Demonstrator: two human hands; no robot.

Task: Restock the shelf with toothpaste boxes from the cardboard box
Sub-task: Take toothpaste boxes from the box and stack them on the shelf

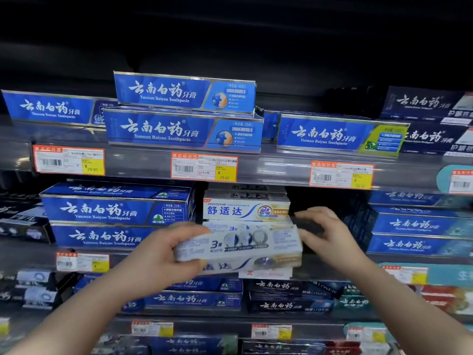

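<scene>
White toothpaste box (238, 245), held by left hand (163, 254)

Toothpaste box (238, 245) before Sensodyne stack (245, 208), perhaps touching.

- The toothpaste box (238, 245) is long and white with blue and silver print, a "3" and three round pictures on its upper face. It lies level, long side across, tipped so the upper face shows.
- The left hand (158, 254) grips its left end; the right hand (330, 234) is at its right end, fingers nearly straight.
- It hangs just before the stacked white boxes (245, 210), marked "SENSODYNE", which lie flat on the middle shelf (30, 257).
</scene>
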